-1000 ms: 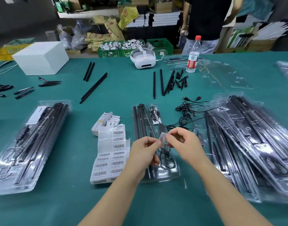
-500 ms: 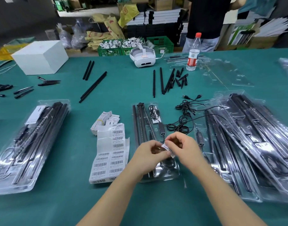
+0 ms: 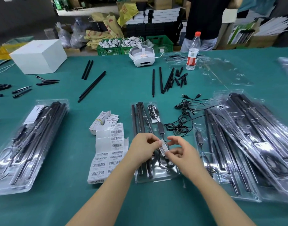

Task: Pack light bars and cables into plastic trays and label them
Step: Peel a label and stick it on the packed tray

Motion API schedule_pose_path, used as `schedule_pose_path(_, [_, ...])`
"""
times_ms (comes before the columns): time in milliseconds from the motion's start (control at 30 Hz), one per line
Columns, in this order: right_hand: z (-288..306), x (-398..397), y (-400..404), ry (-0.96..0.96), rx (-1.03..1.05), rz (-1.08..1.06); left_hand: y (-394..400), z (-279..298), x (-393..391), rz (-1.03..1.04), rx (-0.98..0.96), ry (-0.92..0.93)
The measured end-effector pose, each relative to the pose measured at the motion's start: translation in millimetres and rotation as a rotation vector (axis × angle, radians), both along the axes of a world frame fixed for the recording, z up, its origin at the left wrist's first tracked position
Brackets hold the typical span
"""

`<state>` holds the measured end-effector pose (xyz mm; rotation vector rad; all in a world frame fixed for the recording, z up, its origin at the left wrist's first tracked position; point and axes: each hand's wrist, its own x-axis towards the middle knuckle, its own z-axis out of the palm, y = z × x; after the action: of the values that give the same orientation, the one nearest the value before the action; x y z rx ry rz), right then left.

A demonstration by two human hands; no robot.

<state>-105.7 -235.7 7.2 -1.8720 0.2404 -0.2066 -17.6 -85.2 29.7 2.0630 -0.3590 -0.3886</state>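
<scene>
The left hand (image 3: 144, 150) and the right hand (image 3: 180, 154) meet over the near half of the middle tray (image 3: 156, 177), each with fingers curled. Between them they hold a small barcode label (image 3: 163, 148): the left thumb and forefinger pinch its far end, the right thumb and forefinger its near end. The label is white with black bars and tilts, its printed face up.

The middle tray is clear plastic and lies lengthwise away from the person. In its left channels sit black light bars (image 3: 138, 118); in its right part lie a coiled black cable (image 3: 152, 110) and a small black controller (image 3: 161, 129).

Just left of this tray lies a sheet of barcode labels (image 3: 110, 154), some rows already peeled bare, and beyond it a banded stack of white cards (image 3: 101, 121). Just right of the tray a tangle of loose cables (image 3: 183, 115) lies on the green table (image 3: 66, 201).

At the near left stands a stack of filled trays (image 3: 24, 144), dark bars inside and a white card on top. At the right lie more filled clear trays (image 3: 247, 144), overlapping and slanted.

Farther off lie loose black bars (image 3: 92, 86), more bars and short pieces (image 3: 169, 79), a white headset (image 3: 142, 57), a water bottle (image 3: 193, 52), empty clear trays (image 3: 221, 70) and a white box (image 3: 39, 56).
</scene>
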Motion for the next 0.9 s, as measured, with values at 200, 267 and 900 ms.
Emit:
schedule_pose_path(200, [-16,-13,-3,-0.053,-0.277,-0.092,-1,0,6,-0.093,0.080,-0.009])
schedule_pose_path(267, [-20,-13,-1,-0.034,-0.300,-0.080,-3,1,7,-0.150,0.118,0.005])
schedule_pose_path(900, [-27,-11,-2,0.027,-0.368,-0.020,-17,2,1,-0.183,0.285,-0.052])
